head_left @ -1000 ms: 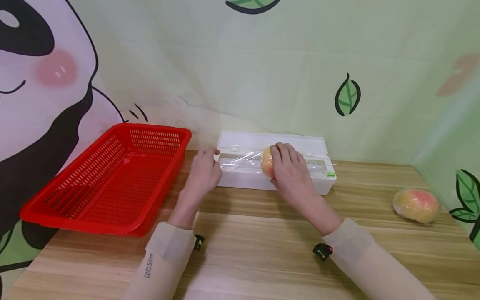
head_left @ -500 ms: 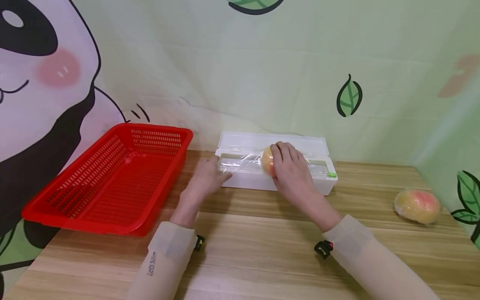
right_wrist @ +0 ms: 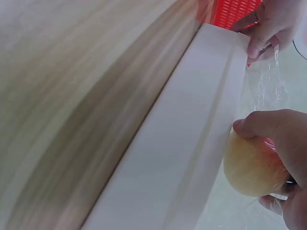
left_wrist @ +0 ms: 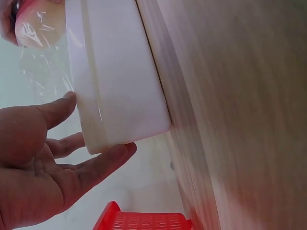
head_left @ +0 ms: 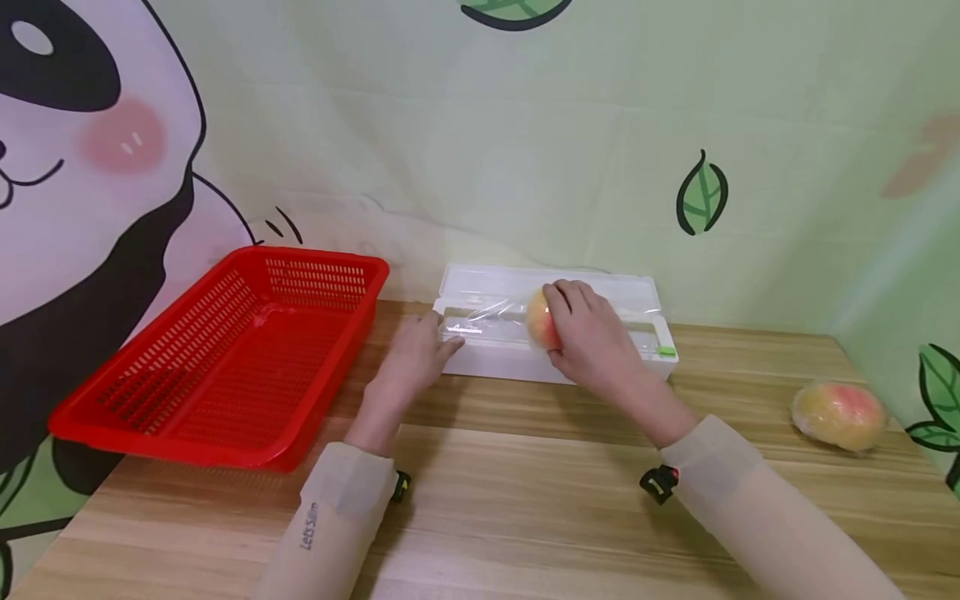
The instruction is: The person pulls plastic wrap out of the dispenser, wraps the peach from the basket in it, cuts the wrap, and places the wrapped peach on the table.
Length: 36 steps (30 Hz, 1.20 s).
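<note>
A white cling film box [head_left: 495, 363] lies on the wooden table, its lid [head_left: 551, 283] raised at the back. My left hand [head_left: 411, 354] holds the box's left end, thumb at the front top edge and fingers along the side. In the left wrist view the fingers [left_wrist: 100, 165] are spread around that corner. My right hand [head_left: 592, 333] grips a yellow-red peach [head_left: 542, 319] above the box's middle. Clear film [head_left: 480, 315] stretches from the peach toward the left end. My palm hides part of the peach.
A red plastic basket [head_left: 330, 375] with perforated sides stands to the left. A second peach [head_left: 840, 417], wrapped in film, lies at the table's right. Behind the box rises a printed cloth backdrop [head_left: 525, 167]. A green slider [head_left: 666, 351] sits at the box's right end.
My left hand has let go of the film's edge and moved down onto the box's end. The right hand still grips the peach, shifted and turned slightly.
</note>
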Available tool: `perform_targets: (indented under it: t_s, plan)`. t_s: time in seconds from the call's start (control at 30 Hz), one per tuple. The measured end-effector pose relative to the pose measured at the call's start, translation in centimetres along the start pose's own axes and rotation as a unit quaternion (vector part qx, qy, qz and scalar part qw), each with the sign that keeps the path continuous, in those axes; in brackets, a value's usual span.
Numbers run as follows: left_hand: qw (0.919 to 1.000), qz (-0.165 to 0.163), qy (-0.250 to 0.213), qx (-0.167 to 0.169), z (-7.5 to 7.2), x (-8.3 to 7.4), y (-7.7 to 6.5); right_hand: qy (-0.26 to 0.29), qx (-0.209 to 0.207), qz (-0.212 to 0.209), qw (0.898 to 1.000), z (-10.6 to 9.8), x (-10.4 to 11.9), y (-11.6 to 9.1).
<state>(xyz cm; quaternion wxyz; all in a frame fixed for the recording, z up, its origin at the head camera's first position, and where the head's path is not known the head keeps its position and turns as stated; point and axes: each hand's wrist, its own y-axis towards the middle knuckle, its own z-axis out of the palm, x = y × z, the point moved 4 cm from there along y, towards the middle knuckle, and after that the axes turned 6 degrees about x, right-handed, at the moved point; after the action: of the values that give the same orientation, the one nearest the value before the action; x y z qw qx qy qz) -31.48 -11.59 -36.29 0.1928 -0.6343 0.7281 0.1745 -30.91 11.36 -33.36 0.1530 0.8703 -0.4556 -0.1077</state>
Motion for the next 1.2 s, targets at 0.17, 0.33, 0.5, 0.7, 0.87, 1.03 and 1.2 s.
perform_targets:
  t_s: [0.17,0.33,0.5,0.7,0.87,1.03,1.2]
  plan:
    - [0.9999,0.006,0.004,-0.008,0.0,0.1,0.1,0.003,0.000,-0.001,1.000,-0.6,-0.2,0.4]
    - [0.9999,0.003,0.011,-0.012,0.1,0.0,0.1,0.002,-0.005,-0.005,1.000,-1.0,-0.3,0.7]
    - [0.9999,-0.003,0.002,-0.014,0.0,0.0,0.1,0.000,-0.004,-0.002,1.000,-1.4,-0.3,0.9]
    - [0.9998,-0.007,-0.004,-0.017,0.0,0.0,0.1,0.006,-0.020,-0.003,1.000,-1.8,-0.4,0.9]
    - [0.9998,-0.013,-0.005,-0.017,-0.1,-0.2,0.0,0.005,-0.038,-0.012,0.999,-2.2,-0.5,0.9]
    - [0.9998,-0.015,0.001,-0.016,-0.2,-0.3,-0.1,0.006,-0.052,-0.020,0.998,-2.6,-0.6,0.9]
    - [0.9997,-0.014,-0.001,-0.017,-0.2,-0.3,-0.2,0.004,-0.065,-0.027,0.998,-3.1,-0.4,0.7]
